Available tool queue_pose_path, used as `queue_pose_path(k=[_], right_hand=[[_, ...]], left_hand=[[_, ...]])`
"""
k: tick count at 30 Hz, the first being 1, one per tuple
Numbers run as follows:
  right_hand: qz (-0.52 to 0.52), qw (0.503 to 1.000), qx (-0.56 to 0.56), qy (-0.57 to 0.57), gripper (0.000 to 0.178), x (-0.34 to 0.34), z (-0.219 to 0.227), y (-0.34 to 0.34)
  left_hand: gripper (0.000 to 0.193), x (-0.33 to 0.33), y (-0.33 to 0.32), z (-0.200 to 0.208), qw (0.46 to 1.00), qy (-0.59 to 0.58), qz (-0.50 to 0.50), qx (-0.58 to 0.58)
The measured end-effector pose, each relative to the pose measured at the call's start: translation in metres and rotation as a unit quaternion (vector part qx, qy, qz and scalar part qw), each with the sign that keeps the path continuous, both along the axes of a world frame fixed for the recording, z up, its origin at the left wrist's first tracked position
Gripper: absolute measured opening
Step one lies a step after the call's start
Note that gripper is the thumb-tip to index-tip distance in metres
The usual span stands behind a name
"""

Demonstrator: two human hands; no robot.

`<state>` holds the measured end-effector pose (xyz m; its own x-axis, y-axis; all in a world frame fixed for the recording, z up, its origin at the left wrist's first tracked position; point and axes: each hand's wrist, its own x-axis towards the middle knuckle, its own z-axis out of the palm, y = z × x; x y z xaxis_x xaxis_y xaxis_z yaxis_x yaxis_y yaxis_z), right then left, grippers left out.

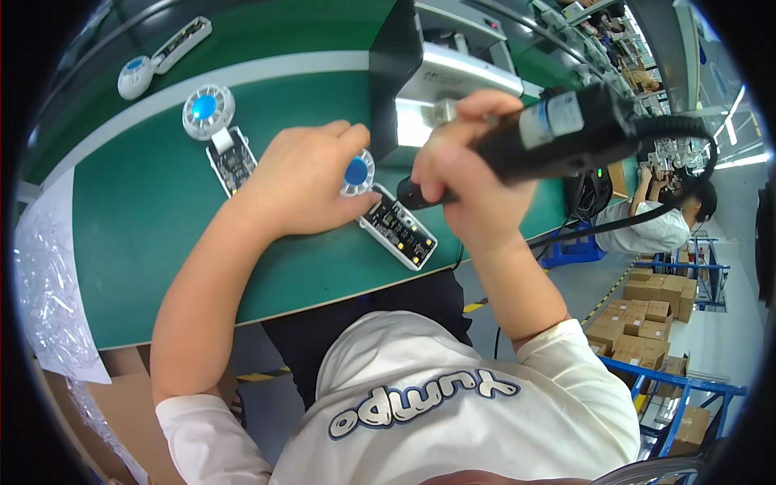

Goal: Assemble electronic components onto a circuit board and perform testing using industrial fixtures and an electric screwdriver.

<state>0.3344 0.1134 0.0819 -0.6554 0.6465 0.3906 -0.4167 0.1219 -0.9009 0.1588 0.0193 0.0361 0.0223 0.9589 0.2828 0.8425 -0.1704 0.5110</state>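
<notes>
My left hand point(311, 174) is closed on a white handheld device with a round, vented head point(357, 171) and a blue centre. Its open handle point(400, 233) exposes a black circuit board and points toward the table's front edge. In my right hand point(477, 182) is a black corded electric screwdriver point(517, 145), tilted so its tip end point(411, 194) comes down beside the upper end of that handle. Whether the bit touches the device cannot be made out. A second such device point(208, 111) lies left of my left hand, its board point(232, 162) partly hidden by my forearm.
A third white device point(136, 77) lies at the far left. Behind the screwdriver stands a grey metal box point(461, 73) with a lit opening. Clear plastic wrap point(52, 275) hangs at the left edge. The black cord point(582, 234) loops right. Another person point(655, 218) sits beyond, near cardboard boxes point(638, 327).
</notes>
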Motion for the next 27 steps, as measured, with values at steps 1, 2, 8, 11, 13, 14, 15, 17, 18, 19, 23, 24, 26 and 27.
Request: queue_pose_path(k=[1, 2, 8, 11, 13, 14, 15, 17, 18, 19, 23, 24, 26, 27], right_hand=[[0.018, 1.000, -0.004, -0.005, 0.039, 0.002, 0.003, 0.001], [0.016, 1.000, 0.007, 0.001, 0.039, 0.005, 0.008, 0.005], [-0.151, 0.962, 0.177, 0.141, 0.038, 0.015, 0.035, 0.020], [-0.206, 0.950, 0.183, 0.147, 0.038, 0.009, 0.029, 0.019], [-0.230, 0.945, 0.169, 0.160, 0.037, 0.006, 0.024, 0.018], [-0.230, 0.945, 0.168, 0.159, 0.037, 0.008, 0.025, 0.020], [-0.207, 0.957, 0.167, 0.117, 0.038, 0.010, 0.028, 0.024], [-0.161, 0.973, 0.163, 0.031, 0.038, 0.016, 0.032, 0.028], [-0.160, 0.973, 0.162, 0.030, 0.038, 0.019, 0.031, 0.027], [-0.140, 0.979, 0.138, 0.046, 0.038, 0.022, 0.031, 0.023], [-0.088, 0.990, 0.092, 0.059, 0.039, 0.041, 0.023, 0.006], [-0.082, 0.991, 0.098, 0.046, 0.040, 0.046, 0.020, 0.002], [-0.074, 0.992, 0.101, 0.031, 0.040, 0.050, 0.016, 0.001], [-0.070, 0.992, 0.098, 0.026, 0.041, 0.050, 0.014, 0.002]], left_hand=[[0.046, 0.001, -0.003, -0.002, 1.000, 0.001, 0.006, 0.003], [0.046, 0.003, -0.004, -0.003, 1.000, 0.000, 0.010, 0.007], [0.044, 0.002, -0.004, 0.002, 1.000, 0.003, 0.011, -0.020], [0.041, 0.004, -0.002, 0.002, 1.000, -0.013, 0.021, -0.014], [0.041, 0.003, -0.002, 0.005, 1.000, -0.009, 0.024, -0.013], [0.041, 0.002, -0.001, 0.007, 1.000, -0.006, 0.027, -0.013], [0.041, 0.001, -0.002, 0.008, 0.999, -0.003, 0.031, -0.013], [0.042, -0.001, -0.002, 0.006, 0.999, -0.002, 0.037, -0.019], [0.043, -0.002, -0.002, 0.006, 0.999, 0.002, 0.044, -0.023], [0.045, -0.003, -0.002, 0.005, 0.998, 0.005, 0.050, -0.027], [0.045, -0.004, 0.001, 0.003, 0.999, 0.011, 0.047, -0.018], [0.045, -0.005, 0.001, 0.001, 0.999, 0.007, 0.047, -0.022], [0.045, -0.007, 0.004, 0.001, 0.998, 0.004, 0.050, -0.029], [0.045, -0.007, 0.004, 0.001, 0.998, 0.003, 0.051, -0.032]])
